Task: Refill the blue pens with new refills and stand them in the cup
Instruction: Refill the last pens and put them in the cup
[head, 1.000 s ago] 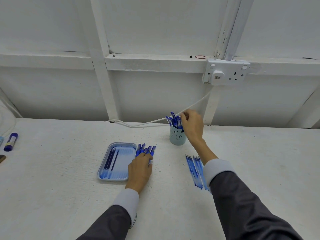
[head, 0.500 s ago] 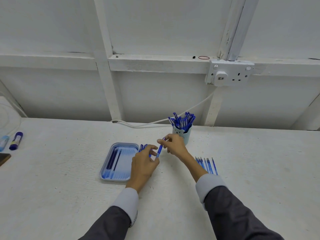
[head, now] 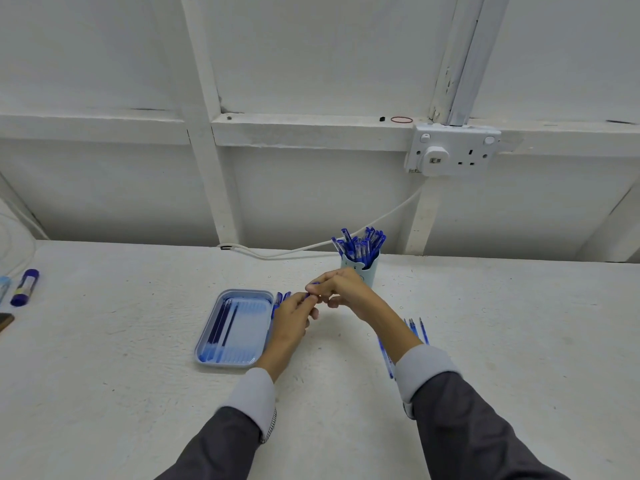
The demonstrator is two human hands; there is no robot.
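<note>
A pale blue cup [head: 371, 274] at the back of the table holds several blue pens [head: 360, 244] standing upright. Just in front of it my left hand [head: 292, 315] and my right hand [head: 341, 289] meet and together pinch one blue pen [head: 312, 288], which my fingers mostly hide. A few more blue pens [head: 281, 298] lie on the table beside my left hand. A light blue tray [head: 242, 344] to the left holds a few dark refills [head: 221, 322]. Several thin refills [head: 414, 327] lie on the table under my right forearm.
A white cable [head: 287, 252] runs along the back edge of the table up to a wall socket [head: 452, 150]. A purple glue stick [head: 24, 286] and a dark object [head: 5, 322] lie at the far left edge.
My right hand came back from the cup to meet my left hand. My left hand lifted a pen off the table, and both hands now hold it closer together.
</note>
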